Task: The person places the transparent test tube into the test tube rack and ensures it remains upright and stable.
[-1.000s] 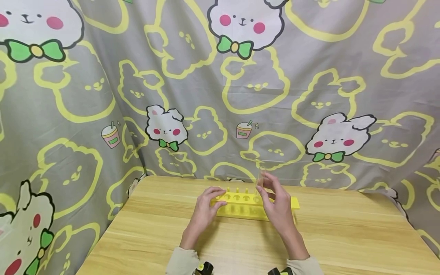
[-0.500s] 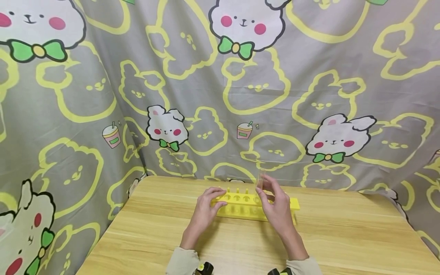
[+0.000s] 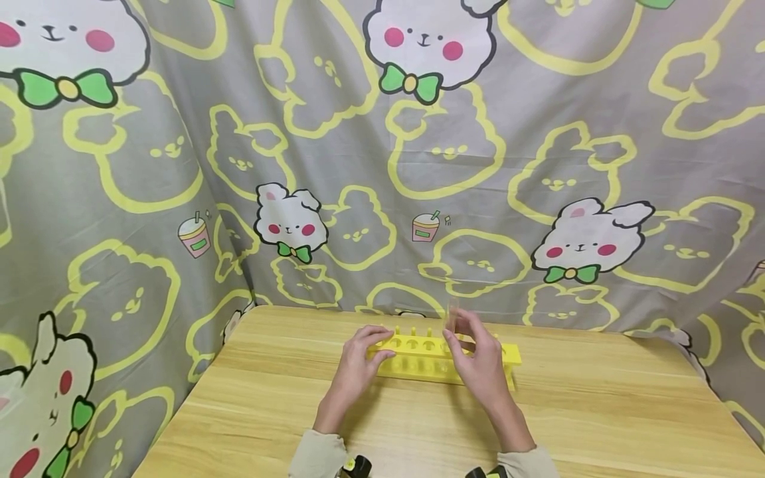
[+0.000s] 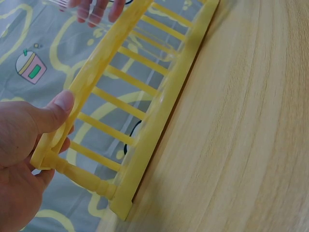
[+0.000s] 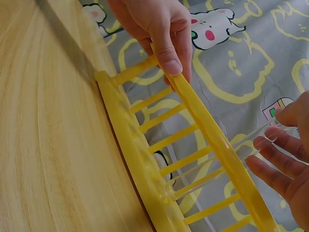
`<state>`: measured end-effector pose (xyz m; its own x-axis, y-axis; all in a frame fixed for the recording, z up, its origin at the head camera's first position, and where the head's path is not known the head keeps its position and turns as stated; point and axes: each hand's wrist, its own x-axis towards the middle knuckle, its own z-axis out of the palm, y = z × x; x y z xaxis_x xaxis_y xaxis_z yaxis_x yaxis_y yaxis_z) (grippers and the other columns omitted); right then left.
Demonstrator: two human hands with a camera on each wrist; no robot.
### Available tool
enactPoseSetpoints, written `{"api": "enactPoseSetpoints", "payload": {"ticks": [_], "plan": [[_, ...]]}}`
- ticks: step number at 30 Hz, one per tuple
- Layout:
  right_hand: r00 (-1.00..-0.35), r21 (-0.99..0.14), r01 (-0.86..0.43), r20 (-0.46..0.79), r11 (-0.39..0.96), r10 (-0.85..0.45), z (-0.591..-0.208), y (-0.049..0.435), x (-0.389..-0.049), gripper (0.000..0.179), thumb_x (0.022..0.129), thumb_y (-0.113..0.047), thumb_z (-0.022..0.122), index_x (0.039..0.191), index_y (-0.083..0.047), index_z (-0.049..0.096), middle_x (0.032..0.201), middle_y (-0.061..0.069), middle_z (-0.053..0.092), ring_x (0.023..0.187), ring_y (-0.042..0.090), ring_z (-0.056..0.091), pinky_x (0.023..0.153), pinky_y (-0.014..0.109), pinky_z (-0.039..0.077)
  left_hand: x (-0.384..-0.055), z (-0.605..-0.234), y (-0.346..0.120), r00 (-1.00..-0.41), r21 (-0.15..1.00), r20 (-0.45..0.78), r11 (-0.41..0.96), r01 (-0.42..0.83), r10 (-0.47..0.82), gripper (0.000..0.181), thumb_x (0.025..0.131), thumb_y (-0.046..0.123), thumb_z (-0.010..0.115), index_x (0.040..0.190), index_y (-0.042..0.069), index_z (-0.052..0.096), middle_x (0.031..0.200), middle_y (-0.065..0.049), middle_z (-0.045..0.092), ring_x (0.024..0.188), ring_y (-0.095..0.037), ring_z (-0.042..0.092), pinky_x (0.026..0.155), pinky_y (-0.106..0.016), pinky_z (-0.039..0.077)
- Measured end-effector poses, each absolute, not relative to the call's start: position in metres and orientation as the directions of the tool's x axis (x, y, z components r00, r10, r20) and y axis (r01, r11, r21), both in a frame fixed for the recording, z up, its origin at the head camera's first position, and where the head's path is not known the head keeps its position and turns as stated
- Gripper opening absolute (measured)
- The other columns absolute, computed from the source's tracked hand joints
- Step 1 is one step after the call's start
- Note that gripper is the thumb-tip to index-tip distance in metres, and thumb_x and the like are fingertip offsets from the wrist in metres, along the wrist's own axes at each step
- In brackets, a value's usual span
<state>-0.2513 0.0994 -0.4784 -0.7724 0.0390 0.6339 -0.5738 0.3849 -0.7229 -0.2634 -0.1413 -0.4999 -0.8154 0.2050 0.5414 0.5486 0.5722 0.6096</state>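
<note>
A yellow test tube rack [image 3: 418, 376] stands upright on the wooden table. My left hand [image 3: 357, 358] grips its left end, the thumb on the front of the upper rail and fingers behind, clear in the left wrist view. My right hand [image 3: 483, 352] pinches a clear test tube [image 3: 452, 313] near its top, between thumb and fingers. In the right wrist view the test tube [image 5: 250, 136] passes through the upper rail, and its rounded lower end is close to the bottom rail. Several rack holes left of it hold no tube.
The wooden table [image 3: 251, 398] extends to both sides and in front of the rack. Behind it hangs a grey curtain [image 3: 358, 159] with rabbit prints, close to the table's back edge. Beige sleeves [image 3: 317, 455] and black wrist devices [image 3: 356, 466] are at the bottom.
My right hand and the test tube have moved down slightly, so the tube's top sits lower. My left hand and the rack stay in place.
</note>
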Motion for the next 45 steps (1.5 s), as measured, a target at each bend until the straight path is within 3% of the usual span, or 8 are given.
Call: {"api": "enactPoseSetpoints", "payload": {"ticks": [22, 45], "plan": [[-0.769, -0.725, -0.585, 0.638, 0.363, 0.036, -0.4818, 0.0999, -0.2537, 0.036, 0.090, 0.005, 0.075, 0.124, -0.001, 0.064, 0.098, -0.002, 0.069, 0.097, 0.023, 0.073, 0.074, 0.027, 0.063, -0.2629, -0.4984, -0.1405, -0.817, 0.607, 0.538, 0.578, 0.545, 0.206, 0.036, 0.085, 0.007, 0.081, 0.119, -0.001, 0.074, 0.119, -0.009, 0.069, 0.114, -0.027, 0.066, 0.100, -0.040, 0.055], [-0.771, -0.722, -0.583, 0.636, 0.372, 0.026, -0.4841, 0.1012, -0.2541, 0.035, 0.093, -0.001, 0.075, 0.125, -0.008, 0.064, 0.099, -0.001, 0.070, 0.096, 0.022, 0.073, 0.073, 0.028, 0.063, -0.2629, -0.5021, -0.1403, -0.795, 0.589, 0.572, 0.573, 0.569, 0.202, 0.036, 0.083, 0.006, 0.082, 0.118, -0.002, 0.074, 0.118, -0.010, 0.070, 0.112, -0.029, 0.066, 0.101, -0.042, 0.055]]}}
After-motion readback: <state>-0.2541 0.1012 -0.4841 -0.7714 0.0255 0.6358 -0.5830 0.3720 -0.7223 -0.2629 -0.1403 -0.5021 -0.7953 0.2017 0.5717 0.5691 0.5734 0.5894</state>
